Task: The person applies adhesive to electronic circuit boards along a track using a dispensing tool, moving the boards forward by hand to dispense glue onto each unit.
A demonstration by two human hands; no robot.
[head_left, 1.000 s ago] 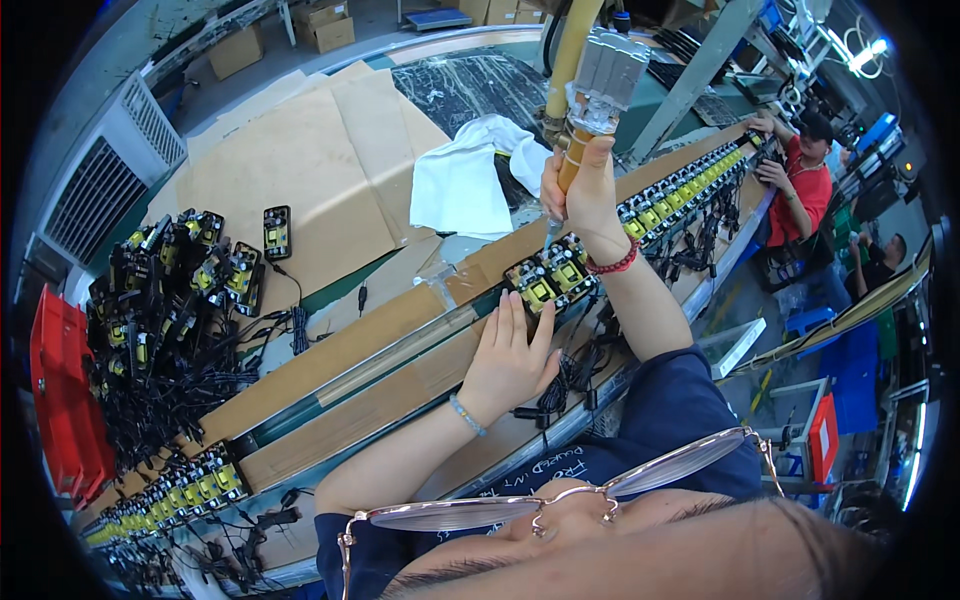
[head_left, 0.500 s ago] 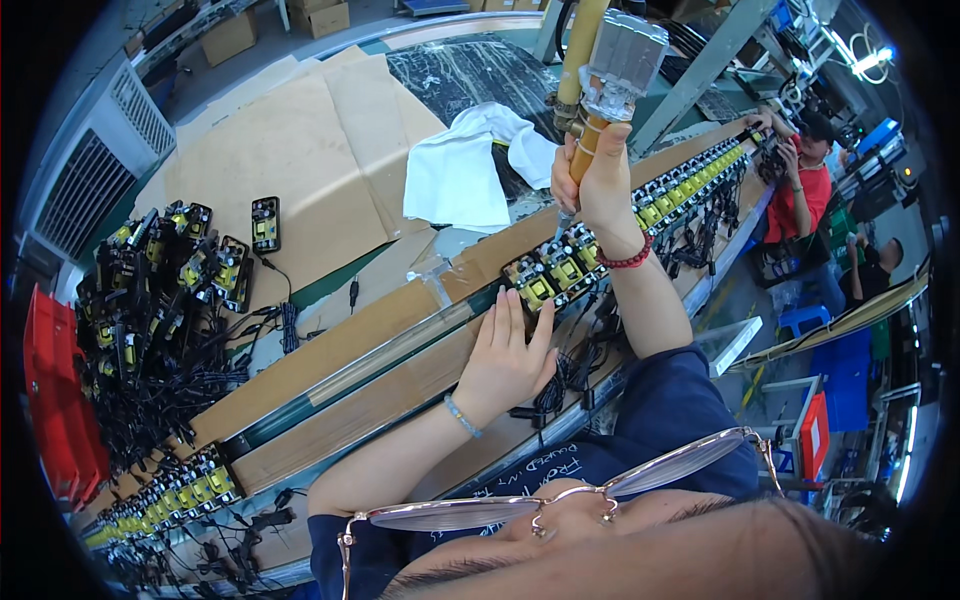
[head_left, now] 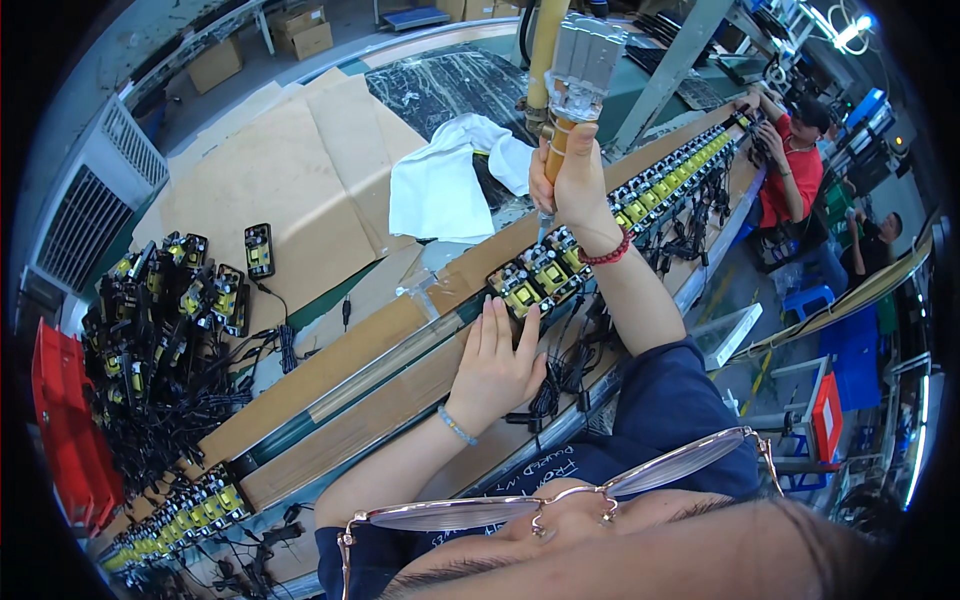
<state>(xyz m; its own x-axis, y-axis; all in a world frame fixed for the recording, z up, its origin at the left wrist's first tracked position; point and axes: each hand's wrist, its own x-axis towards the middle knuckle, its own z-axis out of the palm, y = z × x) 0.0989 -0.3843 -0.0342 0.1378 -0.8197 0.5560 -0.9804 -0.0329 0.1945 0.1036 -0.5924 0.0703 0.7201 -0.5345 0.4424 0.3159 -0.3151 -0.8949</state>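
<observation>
A glue-gun-like dispenser (head_left: 557, 150) with an orange handle and a foil-wrapped block on top is gripped in my right hand (head_left: 580, 185). Its thin nozzle points down at a row of circuit boards (head_left: 550, 275) with yellow transformers in black cases, close to the row's left end. My left hand (head_left: 493, 362) rests there too, its fingers stretched out and their tips against the end board. Nothing is held in that hand. The row lies in a long channel (head_left: 345, 365) that runs diagonally; part of it is hidden behind my right wrist.
At the left, many cased boards with cords are heaped (head_left: 150, 340) beside a red bin (head_left: 75, 430). One lone board (head_left: 259, 250) lies on cardboard (head_left: 290, 180). A white cloth (head_left: 440, 185) is behind the channel. A co-worker in red (head_left: 800, 175) handles the row's far end.
The whole view has shifted slightly, so the scene sits a little differently in the picture. My left hand stays at the end board; the dispenser remains over the boards beside it.
</observation>
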